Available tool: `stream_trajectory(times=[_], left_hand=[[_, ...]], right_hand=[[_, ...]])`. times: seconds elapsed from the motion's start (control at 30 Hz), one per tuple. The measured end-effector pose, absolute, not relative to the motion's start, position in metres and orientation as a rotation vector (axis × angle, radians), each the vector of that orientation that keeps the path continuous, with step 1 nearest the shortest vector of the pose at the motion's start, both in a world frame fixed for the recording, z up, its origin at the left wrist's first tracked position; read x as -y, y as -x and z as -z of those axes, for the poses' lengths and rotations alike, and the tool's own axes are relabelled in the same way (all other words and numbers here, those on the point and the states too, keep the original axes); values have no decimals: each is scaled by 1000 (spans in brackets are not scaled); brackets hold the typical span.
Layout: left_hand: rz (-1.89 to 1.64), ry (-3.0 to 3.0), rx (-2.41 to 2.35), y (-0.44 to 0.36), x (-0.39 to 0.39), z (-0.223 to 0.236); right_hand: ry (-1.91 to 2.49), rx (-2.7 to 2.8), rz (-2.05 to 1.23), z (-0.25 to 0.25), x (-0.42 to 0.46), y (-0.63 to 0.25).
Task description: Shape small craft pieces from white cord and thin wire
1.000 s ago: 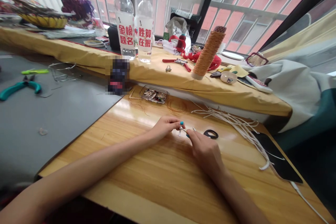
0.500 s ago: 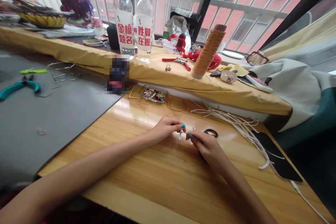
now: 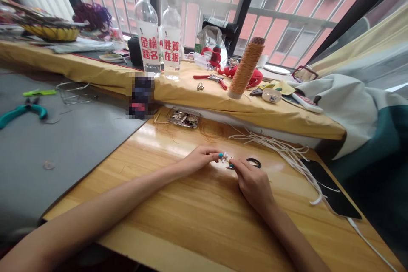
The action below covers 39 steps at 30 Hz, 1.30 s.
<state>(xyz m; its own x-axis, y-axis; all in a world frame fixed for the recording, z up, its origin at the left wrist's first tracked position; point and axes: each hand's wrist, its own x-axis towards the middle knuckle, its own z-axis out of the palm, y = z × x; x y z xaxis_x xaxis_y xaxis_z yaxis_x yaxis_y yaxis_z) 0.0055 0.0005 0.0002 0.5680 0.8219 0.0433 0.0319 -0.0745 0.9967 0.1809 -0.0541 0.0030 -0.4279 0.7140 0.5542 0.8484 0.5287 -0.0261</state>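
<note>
My left hand [image 3: 202,159] is closed in a pinch on a small white cord piece [image 3: 225,155], which shows just past its blue thumbnail. Close on its right, my right hand [image 3: 253,178] is also pinched. A thin tan thread [image 3: 228,161] seems to run from the white piece into its fingertips. Both hands are over the wooden table [image 3: 178,216]. Black-handled scissors [image 3: 256,162] lie just behind the right hand, their blades partly hidden by it.
White cords [image 3: 277,146] trail along the table's right side, over a black phone [image 3: 334,193] on a cable. A bead box [image 3: 185,118] stands at the back. On the ledge are two bottles [image 3: 172,46], red pliers [image 3: 212,79] and an orange thread spool [image 3: 247,68]. Teal pliers [image 3: 25,111] lie left.
The white piece has turned between my fingers and now points up more. My right hand has shifted slightly right and down. The view has tilted a little.
</note>
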Motion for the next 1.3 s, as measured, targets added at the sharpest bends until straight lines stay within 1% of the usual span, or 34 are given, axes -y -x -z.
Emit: stream_trajectory(times=[0.17, 0.33, 0.43, 0.5, 0.6, 0.7, 0.8, 0.87, 0.97, 1.1, 1.2, 1.3], left_hand=[[-736, -1502, -722, -4, 1, -4], [-749, -1490, -711, -6, 1, 0], [-820, -1506, -762, -7, -3, 9], [-892, -1453, -810, -8, -6, 14], [-958, -1467, -831, -8, -7, 16], [-991, -1750, -866, -8, 1, 11], [-960, -2076, -858, -8, 14, 5], [-909, -2222, -827, -9, 20, 3], [-840, -2268, -824, -10, 21, 2], [-793, -2101, -810, -10, 15, 1], [-806, -2045, -874, -10, 12, 3], [-777, -2190, -1013, -9, 10, 10]], right_hand=[[1259, 2278, 350, -3, 56, -178], [1344, 2345, 356, -5, 59, -173], [1390, 2364, 392, -5, 58, -177], [1431, 2310, 354, -7, 56, -184], [1528, 2105, 169, -15, 53, -197], [1579, 1930, -154, -27, 54, -198], [1559, 1941, -495, -34, 61, -185], [1500, 1985, -667, -35, 66, -175], [1458, 1970, -785, -32, 70, -167], [1506, 1845, -883, -28, 66, -170], [1524, 1614, -948, -26, 62, -178], [1492, 1359, -1046, -28, 60, -186]])
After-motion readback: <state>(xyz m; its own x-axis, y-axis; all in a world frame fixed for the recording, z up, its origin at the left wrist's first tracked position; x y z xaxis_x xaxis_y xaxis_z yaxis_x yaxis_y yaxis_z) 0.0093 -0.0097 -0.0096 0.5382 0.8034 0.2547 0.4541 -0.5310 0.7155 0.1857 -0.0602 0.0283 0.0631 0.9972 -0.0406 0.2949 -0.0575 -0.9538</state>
